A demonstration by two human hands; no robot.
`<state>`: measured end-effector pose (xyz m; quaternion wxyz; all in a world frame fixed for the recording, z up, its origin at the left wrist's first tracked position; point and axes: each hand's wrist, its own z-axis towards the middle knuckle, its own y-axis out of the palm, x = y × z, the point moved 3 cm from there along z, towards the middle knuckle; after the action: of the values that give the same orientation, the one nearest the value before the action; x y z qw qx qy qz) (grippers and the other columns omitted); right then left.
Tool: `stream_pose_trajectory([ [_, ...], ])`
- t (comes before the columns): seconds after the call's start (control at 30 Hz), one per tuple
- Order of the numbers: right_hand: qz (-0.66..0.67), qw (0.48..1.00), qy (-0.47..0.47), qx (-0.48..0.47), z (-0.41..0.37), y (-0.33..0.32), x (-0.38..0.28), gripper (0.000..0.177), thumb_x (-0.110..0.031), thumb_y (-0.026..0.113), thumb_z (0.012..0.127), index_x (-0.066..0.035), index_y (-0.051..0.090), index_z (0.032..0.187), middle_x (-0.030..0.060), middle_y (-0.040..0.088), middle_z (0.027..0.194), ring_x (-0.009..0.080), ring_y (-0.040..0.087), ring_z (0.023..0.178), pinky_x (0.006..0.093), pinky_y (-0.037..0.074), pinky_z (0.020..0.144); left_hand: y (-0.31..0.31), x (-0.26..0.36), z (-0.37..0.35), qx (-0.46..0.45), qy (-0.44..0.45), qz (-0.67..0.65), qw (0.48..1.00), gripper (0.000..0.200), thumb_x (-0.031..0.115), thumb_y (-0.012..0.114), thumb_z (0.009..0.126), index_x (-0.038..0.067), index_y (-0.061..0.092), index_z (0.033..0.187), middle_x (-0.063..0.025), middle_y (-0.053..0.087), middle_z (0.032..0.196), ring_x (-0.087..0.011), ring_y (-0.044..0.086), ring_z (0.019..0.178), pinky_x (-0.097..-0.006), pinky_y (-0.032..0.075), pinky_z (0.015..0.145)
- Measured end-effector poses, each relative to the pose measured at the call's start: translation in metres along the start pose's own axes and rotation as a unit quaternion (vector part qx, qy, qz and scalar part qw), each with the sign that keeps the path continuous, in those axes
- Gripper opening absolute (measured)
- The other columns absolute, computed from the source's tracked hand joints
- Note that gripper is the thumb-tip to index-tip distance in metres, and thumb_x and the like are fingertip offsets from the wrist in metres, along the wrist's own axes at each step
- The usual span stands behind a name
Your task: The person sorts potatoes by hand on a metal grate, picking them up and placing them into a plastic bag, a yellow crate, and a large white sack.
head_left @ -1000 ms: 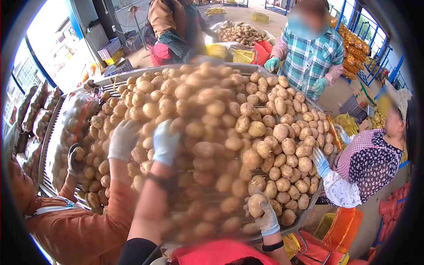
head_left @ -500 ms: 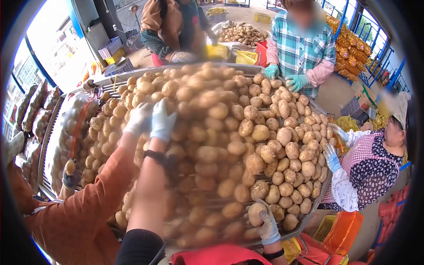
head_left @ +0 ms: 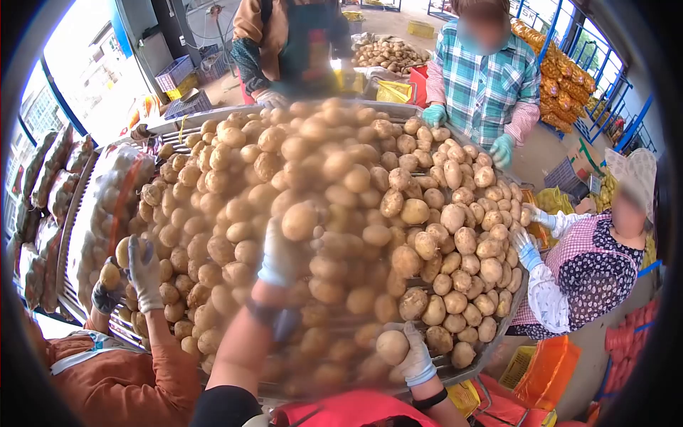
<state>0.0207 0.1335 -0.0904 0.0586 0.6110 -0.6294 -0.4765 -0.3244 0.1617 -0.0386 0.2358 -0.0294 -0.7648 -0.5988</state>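
Potatoes cover the metal sorting table in front of me. My left hand, in a pale glove, reaches over the middle of the heap. Its fingers are closed around a potato, though a smear over the view blurs them. Near the close edge, my right hand, gloved too, grips another potato between thumb and fingers. Loose potatoes lie just beyond it.
At the left, a co-worker in an orange top holds potatoes in gloved hands. Full net bags lie beside them. Other people stand at the far and right edges, one gloved hand touching the potatoes. Crates stand behind.
My left hand has come nearer and to the right, now with a potato. My right hand has shifted slightly left with its potato. The left co-worker's hand has withdrawn from the heap.
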Motion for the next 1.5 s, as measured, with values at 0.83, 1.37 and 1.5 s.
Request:
stream_pose_trajectory([
  [0.83,-0.073,0.995,0.001,-0.061,-0.006,0.032,-0.015,0.052,-0.049,0.047,0.105,-0.001,0.062,0.118,0.0145,0.069,0.110,0.0248,0.068,0.102,0.0374,0.058,0.090,0.016,0.048,0.022,-0.017,0.099,0.120,0.988,0.059,0.048,0.047,0.100,0.005,0.049,0.139,-0.0168,0.065,0.122,-0.0238,0.068,0.088,-0.0394,0.058,0.075],
  [1.37,-0.213,0.954,-0.177,-0.112,0.021,0.093,-0.041,0.053,-0.030,0.065,0.099,0.002,0.050,0.139,0.0064,0.058,0.131,0.0155,0.055,0.118,0.0330,0.044,0.105,0.056,-0.084,-0.103,-0.171,0.062,0.474,0.861,0.052,0.033,0.069,0.094,0.005,0.055,0.136,-0.0143,0.052,0.145,-0.0267,0.053,0.128,-0.0398,0.045,0.107],
  [1.5,-0.270,0.933,-0.232,-0.051,0.011,0.085,-0.041,0.047,-0.026,0.066,0.098,0.001,0.054,0.134,0.0078,0.059,0.128,0.0154,0.057,0.114,0.0313,0.046,0.101,0.062,-0.095,-0.095,-0.084,0.089,0.521,0.845,0.029,0.025,0.064,0.099,0.001,0.071,0.112,-0.0126,0.069,0.120,-0.0217,0.063,0.112,-0.0351,0.049,0.099],
])
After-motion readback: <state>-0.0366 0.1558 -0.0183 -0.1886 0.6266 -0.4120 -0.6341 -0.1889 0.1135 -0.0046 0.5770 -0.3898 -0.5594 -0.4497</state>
